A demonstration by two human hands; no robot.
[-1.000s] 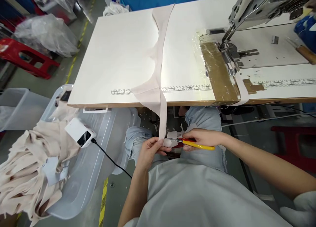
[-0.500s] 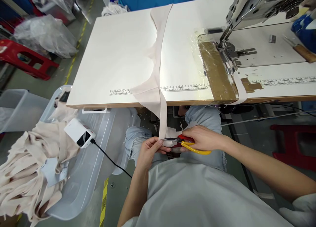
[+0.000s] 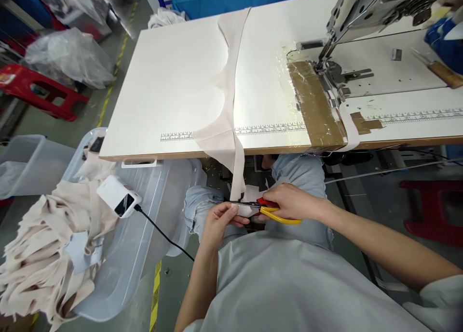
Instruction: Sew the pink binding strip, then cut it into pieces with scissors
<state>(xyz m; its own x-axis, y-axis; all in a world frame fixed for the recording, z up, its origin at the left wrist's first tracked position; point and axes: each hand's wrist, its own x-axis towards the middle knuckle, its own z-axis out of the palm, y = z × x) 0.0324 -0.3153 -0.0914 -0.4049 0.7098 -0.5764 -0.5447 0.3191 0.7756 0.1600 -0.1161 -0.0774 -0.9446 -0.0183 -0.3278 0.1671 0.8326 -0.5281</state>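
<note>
A long beige fabric strip runs across the white sewing table and hangs over its front edge to my lap. My left hand pinches the strip's lower end. My right hand grips yellow-and-red scissors, whose blades point left and meet the strip right at my left fingertips. Both hands sit below the table edge, above my knees in light jeans.
A sewing machine stands at the table's right, with brown tape before its needle. At my left a clear plastic bin holds a pile of beige fabric pieces and a white device with a black cable. Red stools stand on both sides.
The scissors have slid a little left, further onto the strip end held by my left hand. The view has shifted slightly; the hands stay in the same place.
</note>
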